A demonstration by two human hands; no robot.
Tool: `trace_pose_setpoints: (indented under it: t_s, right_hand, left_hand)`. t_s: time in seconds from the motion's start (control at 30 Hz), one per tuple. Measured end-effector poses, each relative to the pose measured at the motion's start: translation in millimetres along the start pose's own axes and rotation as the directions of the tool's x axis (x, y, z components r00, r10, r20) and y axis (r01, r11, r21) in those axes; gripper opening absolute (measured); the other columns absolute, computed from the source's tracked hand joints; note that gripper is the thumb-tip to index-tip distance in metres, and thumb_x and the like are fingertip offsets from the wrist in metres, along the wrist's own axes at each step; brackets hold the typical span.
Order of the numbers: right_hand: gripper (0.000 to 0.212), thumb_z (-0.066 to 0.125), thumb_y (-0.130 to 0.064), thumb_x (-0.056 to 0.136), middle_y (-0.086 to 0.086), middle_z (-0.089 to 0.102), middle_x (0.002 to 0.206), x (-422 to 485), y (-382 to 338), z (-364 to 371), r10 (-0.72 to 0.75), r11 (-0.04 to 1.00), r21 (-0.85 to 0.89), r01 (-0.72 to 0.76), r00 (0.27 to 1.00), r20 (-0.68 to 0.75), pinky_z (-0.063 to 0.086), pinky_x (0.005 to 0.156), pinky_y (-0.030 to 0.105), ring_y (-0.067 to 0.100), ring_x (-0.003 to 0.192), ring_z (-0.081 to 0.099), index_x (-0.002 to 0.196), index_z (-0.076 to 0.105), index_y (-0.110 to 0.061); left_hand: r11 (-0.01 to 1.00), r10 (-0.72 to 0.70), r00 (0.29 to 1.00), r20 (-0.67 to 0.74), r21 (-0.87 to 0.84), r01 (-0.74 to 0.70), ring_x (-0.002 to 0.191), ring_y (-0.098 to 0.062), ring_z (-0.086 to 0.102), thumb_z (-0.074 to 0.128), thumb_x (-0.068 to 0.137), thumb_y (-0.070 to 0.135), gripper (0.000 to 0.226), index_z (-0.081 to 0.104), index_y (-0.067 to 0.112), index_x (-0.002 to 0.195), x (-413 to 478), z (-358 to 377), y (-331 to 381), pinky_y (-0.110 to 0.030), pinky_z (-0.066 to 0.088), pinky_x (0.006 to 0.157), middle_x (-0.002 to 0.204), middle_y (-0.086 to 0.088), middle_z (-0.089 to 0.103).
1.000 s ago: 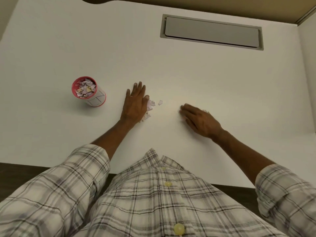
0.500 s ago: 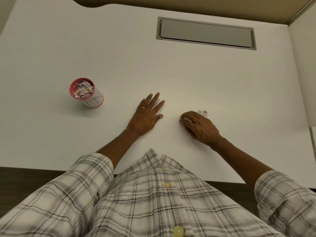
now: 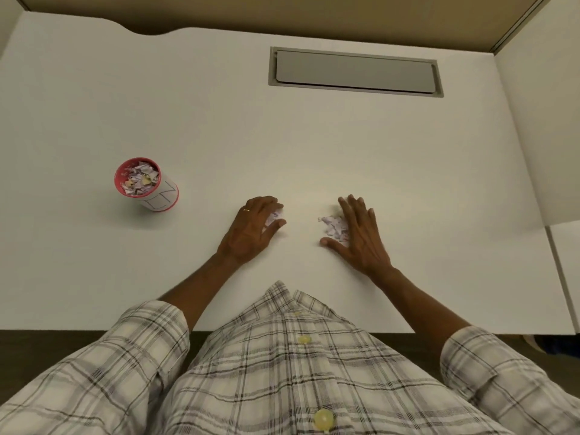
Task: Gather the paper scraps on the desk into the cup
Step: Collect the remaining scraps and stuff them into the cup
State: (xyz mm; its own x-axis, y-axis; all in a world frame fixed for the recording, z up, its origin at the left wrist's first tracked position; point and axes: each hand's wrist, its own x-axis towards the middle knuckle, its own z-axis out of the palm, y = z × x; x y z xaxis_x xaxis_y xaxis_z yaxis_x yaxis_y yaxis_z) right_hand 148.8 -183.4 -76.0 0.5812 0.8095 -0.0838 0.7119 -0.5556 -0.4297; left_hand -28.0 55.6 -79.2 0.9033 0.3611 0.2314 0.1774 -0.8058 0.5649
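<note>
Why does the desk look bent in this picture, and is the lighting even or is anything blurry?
Head view: the wide-angle lens bows the edges of the desk and makes the cup seem to lean. Head view: light is soft and warm, brightest between the left hand and right hand, shadows faint, no glare. Head view: the paper scraps look slightly soft.

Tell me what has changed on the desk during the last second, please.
The left hand slid right, toward the other hand, and now grips a few scraps under its curled fingers. The right hand uncovered its pile and now lies open beside it. The cup stayed where it was, full of paper.
</note>
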Motion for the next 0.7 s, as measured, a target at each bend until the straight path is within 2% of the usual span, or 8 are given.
trace_pose_setpoints:
  t_s: [0.1, 0.17, 0.23, 0.33, 0.43, 0.57, 0.63, 0.7]
  right_hand:
    - [0.053, 0.047, -0.045, 0.105, 0.011, 0.030, 0.162, 7, -19, 9, -0.127, 0.991, -0.052, 0.124, 0.990, -0.056, 0.020, 0.125, 0.053, 0.031, 0.155, 0.018, 0.153, 0.039, -0.024]
    - [0.038, 0.047, -0.026, 0.107, 0.017, 0.045, 0.149, 5, -26, 14, -0.200, 0.979, -0.064, 0.194, 0.975, -0.099, 0.030, 0.120, 0.053, 0.037, 0.147, 0.033, 0.142, 0.054, -0.016]
    - [0.031, 0.050, -0.017, 0.105, 0.020, 0.052, 0.141, 1, -29, 17, -0.218, 0.975, -0.059, 0.212, 0.966, -0.139, 0.038, 0.116, 0.051, 0.038, 0.141, 0.041, 0.133, 0.061, -0.009]
    - [0.027, 0.050, -0.018, 0.105, 0.018, 0.052, 0.139, -2, -29, 15, -0.212, 0.977, -0.041, 0.208, 0.961, -0.179, 0.046, 0.108, 0.049, 0.034, 0.137, 0.045, 0.128, 0.061, -0.007]
    - [0.040, 0.052, -0.029, 0.104, 0.008, 0.042, 0.150, -6, -27, 10, -0.155, 0.983, 0.071, 0.169, 0.973, -0.169, 0.043, 0.113, 0.042, 0.024, 0.141, 0.039, 0.142, 0.049, -0.016]
    - [0.068, 0.057, -0.051, 0.099, 0.004, 0.024, 0.164, -11, -28, 12, -0.120, 0.990, 0.065, 0.126, 0.989, -0.090, 0.022, 0.125, 0.041, 0.026, 0.154, 0.019, 0.156, 0.029, -0.025]
    - [0.065, 0.052, -0.050, 0.102, 0.005, 0.020, 0.166, -8, -34, 17, -0.083, 0.996, 0.028, 0.084, 0.996, -0.039, 0.014, 0.127, 0.046, 0.028, 0.156, 0.012, 0.157, 0.028, -0.027]
    - [0.051, 0.047, -0.040, 0.106, 0.009, 0.029, 0.162, -2, -42, 21, -0.114, 0.994, 0.002, 0.114, 0.993, -0.033, 0.017, 0.126, 0.052, 0.031, 0.154, 0.019, 0.152, 0.039, -0.021]
  left_hand:
    - [0.999, -0.016, 1.000, 0.015, 0.052, 0.015, 0.143, -0.013, 0.034, 0.055, 0.094, 0.053, 0.058, 0.047, 0.021, 0.141, -11, -9, -1, -0.031, 0.023, 0.121, 0.151, 0.005, 0.041]
    - [0.994, -0.045, 0.999, 0.019, 0.100, 0.043, 0.148, -0.013, 0.024, 0.058, 0.089, 0.061, 0.073, 0.038, 0.022, 0.148, -15, -18, -6, -0.034, 0.017, 0.123, 0.157, 0.006, 0.032]
    - [0.988, -0.083, 0.996, 0.029, 0.129, 0.079, 0.149, -0.013, 0.021, 0.057, 0.085, 0.069, 0.085, 0.030, 0.024, 0.151, -21, -27, -11, -0.035, 0.019, 0.122, 0.159, 0.007, 0.027]
    - [0.957, -0.197, 0.979, 0.041, 0.226, 0.183, 0.137, -0.014, 0.034, 0.053, 0.072, 0.085, 0.103, 0.023, 0.028, 0.153, -30, -34, -13, -0.034, 0.035, 0.109, 0.155, 0.010, 0.028]
    - [0.926, -0.324, 0.945, 0.037, 0.215, 0.310, 0.124, -0.017, 0.042, 0.057, 0.061, 0.088, 0.117, 0.017, 0.031, 0.154, -32, -34, -10, -0.036, 0.045, 0.098, 0.144, 0.007, 0.032]
    - [0.917, -0.391, 0.918, 0.060, 0.111, 0.383, 0.121, -0.022, 0.049, 0.069, 0.063, 0.075, 0.113, 0.013, 0.037, 0.154, -28, -33, -4, -0.040, 0.055, 0.086, 0.139, 0.005, 0.030]
    - [0.918, -0.384, 0.917, 0.108, 0.150, 0.367, 0.121, -0.023, 0.049, 0.069, 0.068, 0.070, 0.106, 0.013, 0.042, 0.153, -23, -32, 1, -0.042, 0.057, 0.081, 0.140, 0.004, 0.030]
    - [0.911, -0.377, 0.910, 0.171, 0.244, 0.332, 0.122, -0.023, 0.046, 0.065, 0.074, 0.068, 0.096, 0.015, 0.044, 0.153, -14, -32, 6, -0.041, 0.055, 0.081, 0.141, 0.003, 0.031]
